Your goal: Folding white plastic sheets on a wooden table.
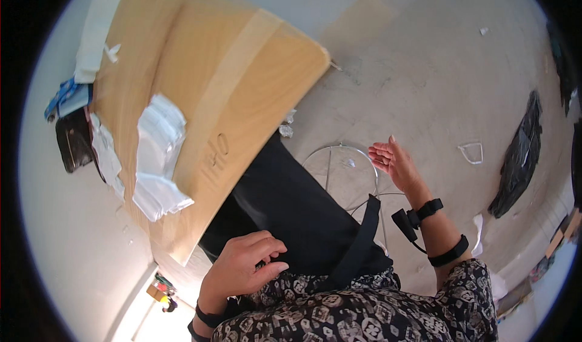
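My left hand [245, 263] hovers over my lap, near the black trousers [297, 202]. Its fingers are loosely bent, the thumb stands apart from them, and nothing shows in between. Out to the right, my right hand [397, 166] is raised over the floor with its fingers stretched and its palm partly visible, holding nothing. A pile of folded, shiny white pieces [159, 157] lies on the light wooden table [242, 87] to my left, beyond the reach of both hands. What the pieces are made of I cannot tell.
The table's rounded corner juts ahead of me. Below, a round metal frame [339, 145] stands on the grey floor. A black plastic bag [518, 154] and a small white loop [471, 153] lie right. A dark bag [74, 141] and white material [100, 33] sit along the table's far-left edge.
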Motion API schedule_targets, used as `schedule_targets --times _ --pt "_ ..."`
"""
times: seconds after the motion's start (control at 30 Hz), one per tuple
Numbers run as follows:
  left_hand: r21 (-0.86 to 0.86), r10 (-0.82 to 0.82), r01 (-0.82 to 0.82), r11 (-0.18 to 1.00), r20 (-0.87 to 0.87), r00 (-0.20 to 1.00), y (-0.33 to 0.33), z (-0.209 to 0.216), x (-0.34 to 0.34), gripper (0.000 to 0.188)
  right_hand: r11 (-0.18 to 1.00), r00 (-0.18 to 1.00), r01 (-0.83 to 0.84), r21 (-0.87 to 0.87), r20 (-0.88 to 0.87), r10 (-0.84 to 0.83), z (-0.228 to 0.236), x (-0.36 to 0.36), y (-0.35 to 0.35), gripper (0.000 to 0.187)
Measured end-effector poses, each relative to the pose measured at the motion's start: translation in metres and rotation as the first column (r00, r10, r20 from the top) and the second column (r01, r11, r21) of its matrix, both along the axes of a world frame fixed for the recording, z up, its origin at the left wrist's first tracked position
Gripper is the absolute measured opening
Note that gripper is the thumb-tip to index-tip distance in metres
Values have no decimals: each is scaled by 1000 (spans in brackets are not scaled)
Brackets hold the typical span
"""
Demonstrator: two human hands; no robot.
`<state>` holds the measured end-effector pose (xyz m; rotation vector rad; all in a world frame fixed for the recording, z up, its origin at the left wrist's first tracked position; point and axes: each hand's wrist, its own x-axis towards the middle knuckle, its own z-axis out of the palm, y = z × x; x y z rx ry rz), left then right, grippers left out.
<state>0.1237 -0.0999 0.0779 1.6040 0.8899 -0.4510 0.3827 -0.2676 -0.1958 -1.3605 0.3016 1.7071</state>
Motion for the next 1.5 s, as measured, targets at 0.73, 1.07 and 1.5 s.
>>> schedule_targets --times 0.73,1.07,1.5 --pt "152 143 -205 967 343 929 -68 -17 -211 16 511 452 -860 -11 450 770 129 -23 -165 33" --pt "-16 671 -701 713 -273 689 -182 -100 -308 11 494 463 -868 42 425 778 102 -6 -135 31" --pt "-314 889 -893 323 -222 400 -301 -151 -264 37 568 532 -823 -6 342 775 111 2 -101 29"
